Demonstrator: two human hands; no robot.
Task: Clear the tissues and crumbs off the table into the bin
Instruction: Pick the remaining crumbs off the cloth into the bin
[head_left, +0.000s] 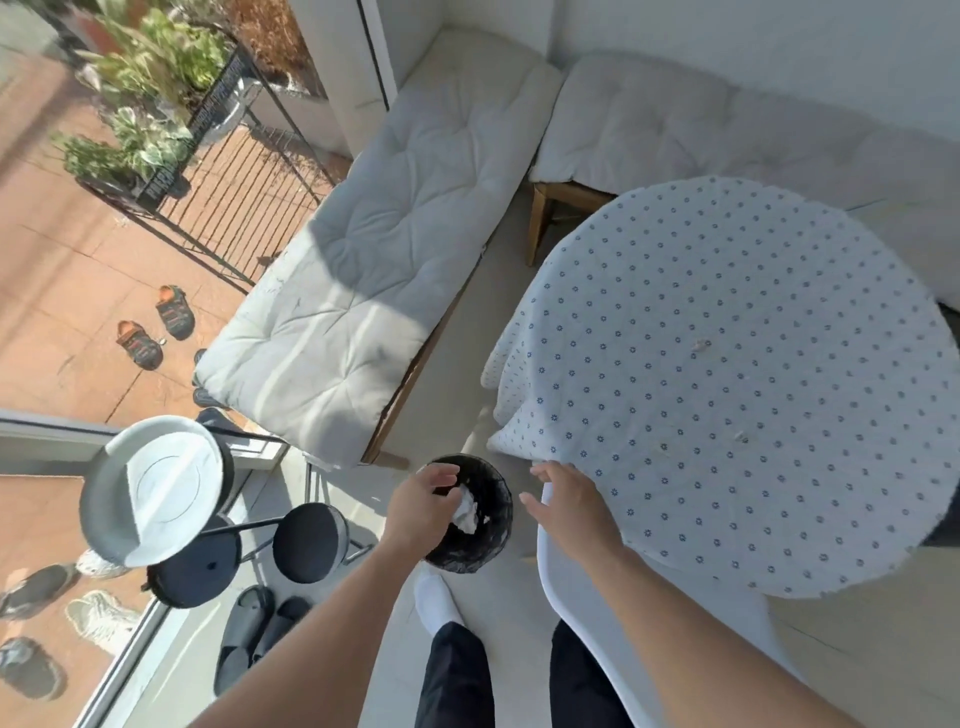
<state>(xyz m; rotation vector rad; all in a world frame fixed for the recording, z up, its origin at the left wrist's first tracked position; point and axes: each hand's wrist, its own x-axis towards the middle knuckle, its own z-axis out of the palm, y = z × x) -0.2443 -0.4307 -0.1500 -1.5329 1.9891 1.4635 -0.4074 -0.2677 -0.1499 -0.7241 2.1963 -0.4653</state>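
A small black bin (488, 540) stands on the floor left of the round table (737, 395), which wears a white cloth with blue dots. White crumpled tissues (466, 512) lie inside the bin. My left hand (423, 506) hovers over the bin's left rim with its fingers apart and nothing in it. My right hand (563, 506) hangs open beside the table's near left edge, just right of the bin. A few small crumbs (701, 344) lie on the cloth near the middle, and another speck of crumbs (742, 438) sits closer to me.
A white chair (576, 613) stands under my right arm at the table. Cushioned benches (363, 270) line the far side. Black stools (306, 543), a white side table (156, 483) and slippers (260, 639) are at the left by the glass door.
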